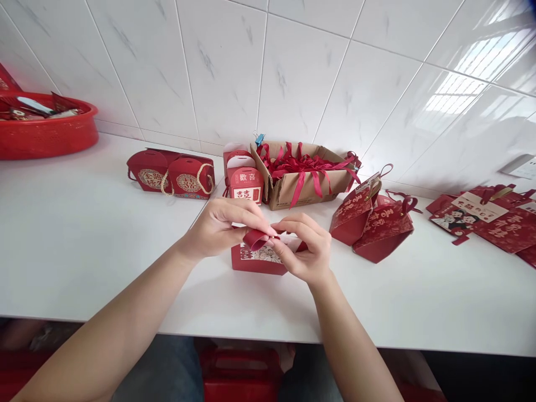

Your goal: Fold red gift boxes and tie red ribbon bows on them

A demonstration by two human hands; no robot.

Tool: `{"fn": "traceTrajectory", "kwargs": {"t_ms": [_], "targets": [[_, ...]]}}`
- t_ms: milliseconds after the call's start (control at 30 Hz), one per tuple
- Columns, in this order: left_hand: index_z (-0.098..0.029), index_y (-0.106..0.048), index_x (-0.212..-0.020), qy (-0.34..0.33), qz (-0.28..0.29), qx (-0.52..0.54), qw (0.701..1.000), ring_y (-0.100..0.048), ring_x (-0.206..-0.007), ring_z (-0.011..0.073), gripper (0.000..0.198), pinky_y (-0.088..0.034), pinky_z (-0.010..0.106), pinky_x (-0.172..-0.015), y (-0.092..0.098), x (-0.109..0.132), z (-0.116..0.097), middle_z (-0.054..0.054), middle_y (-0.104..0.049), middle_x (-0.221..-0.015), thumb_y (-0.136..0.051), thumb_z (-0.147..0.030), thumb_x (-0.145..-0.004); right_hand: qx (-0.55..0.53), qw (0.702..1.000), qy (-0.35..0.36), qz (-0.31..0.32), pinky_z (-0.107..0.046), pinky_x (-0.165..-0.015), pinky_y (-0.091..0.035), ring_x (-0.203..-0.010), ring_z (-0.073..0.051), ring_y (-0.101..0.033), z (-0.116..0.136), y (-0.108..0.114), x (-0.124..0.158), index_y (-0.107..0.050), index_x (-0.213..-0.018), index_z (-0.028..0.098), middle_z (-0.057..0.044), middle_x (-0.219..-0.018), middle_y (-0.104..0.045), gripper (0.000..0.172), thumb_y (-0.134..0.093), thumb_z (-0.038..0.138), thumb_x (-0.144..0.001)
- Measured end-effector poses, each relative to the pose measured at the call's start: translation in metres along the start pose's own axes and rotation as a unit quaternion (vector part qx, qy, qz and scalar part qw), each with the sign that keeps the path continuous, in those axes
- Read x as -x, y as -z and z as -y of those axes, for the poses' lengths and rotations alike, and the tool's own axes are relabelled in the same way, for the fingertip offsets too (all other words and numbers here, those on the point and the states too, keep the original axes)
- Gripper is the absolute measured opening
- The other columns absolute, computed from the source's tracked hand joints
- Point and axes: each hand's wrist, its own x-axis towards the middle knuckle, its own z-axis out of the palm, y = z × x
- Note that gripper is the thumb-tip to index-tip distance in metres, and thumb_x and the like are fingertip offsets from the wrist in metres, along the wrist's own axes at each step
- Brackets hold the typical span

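The left hand (226, 223) and the right hand (307, 248) meet, both pinching a shiny, dark red, looped ribbon (254, 239). It is at the top of a small red paper box (259, 266) with a white picture side. The box sits on a smooth white table (234, 307). Behind it, an open brown cardboard box (285, 192) holds many thin red ribbons (291, 166).

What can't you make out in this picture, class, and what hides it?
All in the head view:
- Nearest red box: part of its top, behind the left hand and right hand.
- Red basin: its left side, cut off by the picture's edge.
- Cardboard box: its floor, under red ribbons.
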Motion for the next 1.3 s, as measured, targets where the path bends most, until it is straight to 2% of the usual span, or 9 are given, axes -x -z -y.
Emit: {"fn": "traceTrajectory", "kwargs": {"t_ms": [300,567,633,700,800,933,1067,1200,1300], "targets": [[-0.029,-0.077,-0.082,0.082,-0.012,-0.015,0.996,-0.066,-0.067,0.0167,0.012,-0.054,0.028,-0.062,0.003,0.006,0.002,0.004,-0.070,-0.071,-0.066,-0.034,-0.083,0.010,1.000,0.008,-0.018,-0.027,-0.053,-0.049,-0.060,-0.014,-0.058,0.000,-0.002,0.001,-0.060,-0.078,0.020,-0.002,-0.068,-0.063,0.010,-0.069,0.023,-0.078],[-0.026,-0.075,-0.083,0.071,-0.019,-0.010,0.997,-0.064,-0.069,0.0134,0.007,-0.052,0.023,-0.060,-0.004,0.004,0.000,0.003,-0.068,-0.078,-0.070,-0.022,-0.079,0.055,0.997,0.055,-0.028,-0.025,-0.050,-0.048,-0.058,-0.013,-0.057,0.000,-0.002,0.004,-0.057,-0.081,0.020,-0.002,-0.067,-0.060,0.010,-0.067,0.018,-0.080],[-0.023,-0.071,-0.095,0.082,-0.020,-0.007,0.996,-0.064,-0.072,0.0134,0.021,-0.051,0.020,-0.057,-0.006,0.003,-0.004,0.003,-0.066,-0.081,-0.074,-0.020,-0.075,0.068,0.995,0.076,-0.020,-0.025,-0.050,-0.048,-0.058,-0.013,-0.057,0.000,-0.001,0.005,-0.057,-0.084,0.020,-0.002,-0.068,-0.061,0.010,-0.066,0.019,-0.081],[-0.021,-0.064,-0.107,0.126,-0.008,-0.007,0.992,-0.066,-0.076,0.0146,0.035,-0.051,0.018,-0.054,-0.007,0.003,-0.008,0.003,-0.066,-0.082,-0.075,-0.022,-0.074,0.078,0.992,0.098,-0.015,-0.026,-0.052,-0.050,-0.058,-0.013,-0.058,-0.002,-0.001,0.006,-0.057,-0.088,0.021,-0.002,-0.070,-0.062,0.009,-0.065,0.021,-0.083],[-0.019,-0.061,-0.108,0.180,0.014,-0.010,0.984,-0.067,-0.081,0.0171,0.035,-0.053,0.020,-0.058,-0.006,0.003,-0.012,0.006,-0.069,-0.086,-0.073,-0.025,-0.076,0.084,0.989,0.119,-0.021,-0.027,-0.053,-0.050,-0.059,-0.013,-0.058,-0.004,-0.001,0.007,-0.057,-0.092,0.022,-0.002,-0.071,-0.063,0.011,-0.065,0.022,-0.084],[-0.021,-0.059,-0.105,0.170,0.017,-0.004,0.985,-0.068,-0.083,0.0183,0.034,-0.056,0.024,-0.069,-0.004,0.004,-0.013,0.006,-0.070,-0.091,-0.074,-0.024,-0.075,0.085,0.986,0.137,-0.030,-0.028,-0.053,-0.049,-0.060,-0.015,-0.058,-0.008,-0.003,0.009,-0.057,-0.095,0.022,-0.002,-0.070,-0.063,0.015,-0.066,0.020,-0.083],[-0.024,-0.053,-0.117,0.173,0.033,-0.001,0.984,-0.067,-0.086,0.0168,0.046,-0.055,0.024,-0.071,-0.004,0.004,-0.013,0.006,-0.069,-0.098,-0.073,-0.022,-0.076,0.081,0.986,0.146,-0.023,-0.029,-0.053,-0.048,-0.061,-0.016,-0.057,-0.010,-0.003,0.011,-0.057,-0.096,0.022,-0.003,-0.072,-0.064,0.018,-0.068,0.020,-0.082],[-0.022,-0.052,-0.113,0.155,0.047,-0.012,0.987,-0.066,-0.087,0.0147,0.040,-0.053,0.023,-0.075,-0.005,0.001,-0.015,0.002,-0.068,-0.089,-0.071,-0.021,-0.077,0.081,0.986,0.143,-0.018,-0.029,-0.054,-0.048,-0.061,-0.015,-0.057,-0.010,-0.003,0.012,-0.057,-0.096,0.024,-0.002,-0.071,-0.063,0.018,-0.067,0.019,-0.082],[-0.021,-0.051,-0.109,0.132,0.031,-0.020,0.991,-0.066,-0.084,0.0143,0.040,-0.053,0.023,-0.075,-0.006,0.000,-0.013,0.000,-0.067,-0.084,-0.073,-0.022,-0.076,0.086,0.986,0.139,-0.022,-0.029,-0.055,-0.049,-0.062,-0.015,-0.059,-0.010,-0.003,0.012,-0.057,-0.097,0.024,-0.002,-0.072,-0.063,0.018,-0.066,0.019,-0.082]]}}
